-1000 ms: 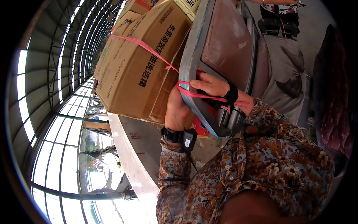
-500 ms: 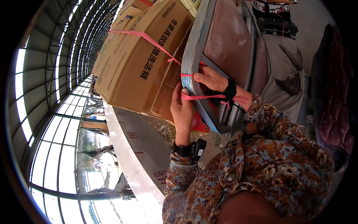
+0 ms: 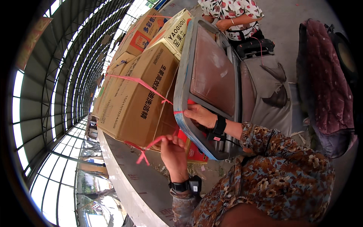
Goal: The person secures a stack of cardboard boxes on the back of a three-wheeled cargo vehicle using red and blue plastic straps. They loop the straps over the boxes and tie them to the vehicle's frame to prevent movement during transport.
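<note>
My left hand [image 3: 173, 156] is closed on a length of pink plastic twine [image 3: 154, 142], low beside the big cardboard carton [image 3: 130, 100]. The twine's frayed, knotted end hangs to the left of my fingers. My right hand [image 3: 203, 115] pinches at the rounded corner of a grey-blue metal frame [image 3: 183, 75], where a turn of pink twine goes round the rim under my thumb. Its other fingers are hidden behind the rim. Another stretch of the twine crosses the carton and reaches the frame.
More boxes, including a yellow carton [image 3: 174, 33], are stacked behind. A brownish panel [image 3: 211, 72] fills the frame. A grey cover [image 3: 270, 89] and a maroon padded cloth [image 3: 323, 79] lie to the right. Beyond stands another person [image 3: 232, 17], hands together. A red box [image 3: 196, 153] sits below.
My left hand has moved left and down from the frame, pulling the twine's end out toward the carton. My right hand stays at the frame's corner. The view has shifted, showing the other person.
</note>
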The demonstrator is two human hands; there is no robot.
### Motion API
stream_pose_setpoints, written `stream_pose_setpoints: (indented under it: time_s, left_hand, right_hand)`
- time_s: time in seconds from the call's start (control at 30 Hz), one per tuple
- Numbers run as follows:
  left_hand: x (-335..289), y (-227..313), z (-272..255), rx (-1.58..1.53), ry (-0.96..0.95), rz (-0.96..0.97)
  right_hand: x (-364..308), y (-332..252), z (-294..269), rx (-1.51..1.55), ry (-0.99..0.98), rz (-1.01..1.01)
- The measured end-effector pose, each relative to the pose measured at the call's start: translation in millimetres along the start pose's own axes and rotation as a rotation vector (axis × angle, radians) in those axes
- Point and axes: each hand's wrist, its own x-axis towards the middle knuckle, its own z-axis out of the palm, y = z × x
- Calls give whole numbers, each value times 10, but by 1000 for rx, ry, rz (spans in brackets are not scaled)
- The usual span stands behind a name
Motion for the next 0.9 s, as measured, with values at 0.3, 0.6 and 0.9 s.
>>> stream_pose_setpoints:
  time_s: [0.3,0.6,0.9]
  left_hand:
    - [-536,263,280,1313,-151,-26]
    - [-399,459,573,1634,-271,600]
    - [324,-194,629,1973,-651,1111]
  right_hand:
    - [-190,-340,-39,-335,12,196]
    - [-810,-445,-390,-633,-47,54]
    - [-971,-1218,-348,-713,-57,160]
